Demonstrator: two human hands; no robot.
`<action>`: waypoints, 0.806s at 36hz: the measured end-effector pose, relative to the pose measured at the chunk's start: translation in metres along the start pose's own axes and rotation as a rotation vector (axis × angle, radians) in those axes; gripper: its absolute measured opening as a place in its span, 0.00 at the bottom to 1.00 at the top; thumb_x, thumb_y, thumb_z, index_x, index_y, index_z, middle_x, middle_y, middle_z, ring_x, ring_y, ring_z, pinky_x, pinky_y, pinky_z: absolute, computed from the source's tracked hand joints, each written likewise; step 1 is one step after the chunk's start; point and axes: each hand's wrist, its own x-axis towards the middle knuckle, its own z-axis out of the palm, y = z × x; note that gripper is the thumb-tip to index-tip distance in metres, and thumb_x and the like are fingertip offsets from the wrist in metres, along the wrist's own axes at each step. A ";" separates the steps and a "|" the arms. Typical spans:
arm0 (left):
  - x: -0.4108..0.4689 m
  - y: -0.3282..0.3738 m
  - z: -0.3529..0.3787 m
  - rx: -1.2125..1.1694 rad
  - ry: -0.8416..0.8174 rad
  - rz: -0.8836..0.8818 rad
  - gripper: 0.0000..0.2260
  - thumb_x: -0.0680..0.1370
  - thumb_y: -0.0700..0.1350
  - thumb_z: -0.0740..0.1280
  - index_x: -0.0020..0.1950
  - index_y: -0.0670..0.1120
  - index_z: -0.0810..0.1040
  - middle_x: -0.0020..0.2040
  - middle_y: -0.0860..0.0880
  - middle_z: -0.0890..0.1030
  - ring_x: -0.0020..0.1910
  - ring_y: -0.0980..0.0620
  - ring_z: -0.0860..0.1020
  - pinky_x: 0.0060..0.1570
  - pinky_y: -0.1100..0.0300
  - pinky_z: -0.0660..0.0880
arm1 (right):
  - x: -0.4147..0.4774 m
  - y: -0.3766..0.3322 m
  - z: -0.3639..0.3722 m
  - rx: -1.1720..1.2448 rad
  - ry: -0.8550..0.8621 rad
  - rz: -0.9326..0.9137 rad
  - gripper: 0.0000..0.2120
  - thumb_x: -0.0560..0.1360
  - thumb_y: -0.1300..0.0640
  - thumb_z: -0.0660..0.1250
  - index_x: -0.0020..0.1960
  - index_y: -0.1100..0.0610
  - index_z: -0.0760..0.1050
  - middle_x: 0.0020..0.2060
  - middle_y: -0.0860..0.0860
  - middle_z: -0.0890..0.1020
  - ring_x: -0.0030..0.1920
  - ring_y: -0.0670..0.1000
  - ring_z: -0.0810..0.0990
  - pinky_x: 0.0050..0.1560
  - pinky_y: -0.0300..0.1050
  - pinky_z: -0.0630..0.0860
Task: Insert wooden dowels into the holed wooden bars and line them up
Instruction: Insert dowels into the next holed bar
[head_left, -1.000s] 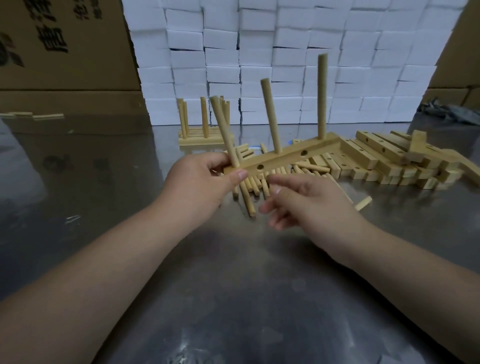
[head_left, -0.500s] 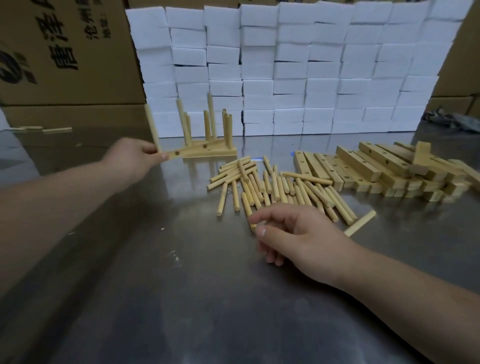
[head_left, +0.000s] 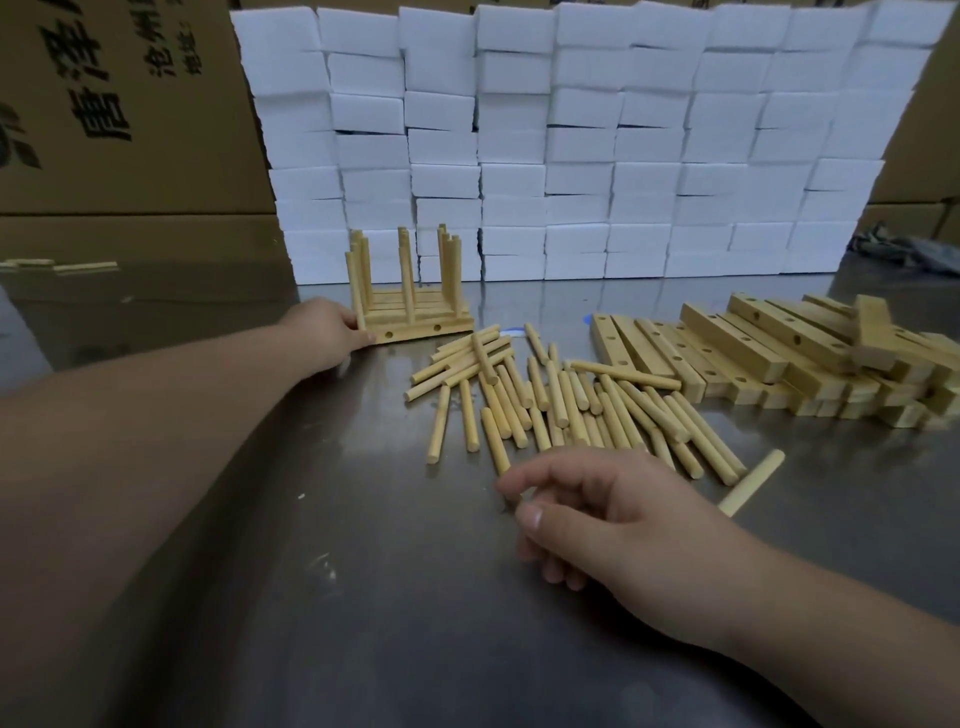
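A row of finished holed bars (head_left: 421, 331) with upright dowels stands at the back left of the steel table (head_left: 363, 597). My left hand (head_left: 327, 335) holds the left end of the front bar of that row, which lies flush against the others. Loose dowels (head_left: 561, 395) lie in a heap at the middle. My right hand (head_left: 608, 519) hovers at the heap's near edge, thumb and forefinger pinching the near end of one dowel (head_left: 493, 436) that still lies on the table. Bare holed bars (head_left: 753, 348) are piled at the right.
A single dowel (head_left: 753, 480) lies apart to the right of my right hand. A wall of white foam blocks (head_left: 571, 156) closes the back, with cardboard boxes (head_left: 104, 104) to its left. Small wood pieces (head_left: 57, 266) lie at the far left.
My left hand carried the dowelled bar from the middle to the back left and set it against the finished row. My right hand dropped onto the near edge of the dowel heap.
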 end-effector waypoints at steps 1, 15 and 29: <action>0.003 0.001 0.002 0.020 -0.004 -0.002 0.09 0.76 0.54 0.65 0.50 0.50 0.80 0.31 0.48 0.82 0.33 0.53 0.77 0.30 0.60 0.66 | 0.000 0.000 0.000 0.001 -0.003 0.006 0.10 0.66 0.43 0.63 0.46 0.41 0.77 0.36 0.49 0.82 0.34 0.43 0.80 0.42 0.44 0.78; 0.023 0.006 0.010 0.183 0.107 -0.040 0.15 0.75 0.56 0.66 0.40 0.44 0.77 0.36 0.45 0.80 0.36 0.48 0.77 0.30 0.58 0.69 | 0.000 0.000 -0.001 0.020 -0.028 0.021 0.10 0.66 0.44 0.64 0.46 0.41 0.77 0.36 0.47 0.82 0.33 0.40 0.79 0.38 0.37 0.75; -0.028 0.049 0.016 0.168 0.109 0.036 0.13 0.79 0.50 0.58 0.47 0.42 0.77 0.40 0.45 0.78 0.37 0.48 0.76 0.28 0.59 0.66 | 0.002 0.001 0.001 0.072 -0.007 -0.011 0.05 0.71 0.50 0.66 0.47 0.46 0.77 0.33 0.48 0.81 0.32 0.43 0.79 0.36 0.37 0.75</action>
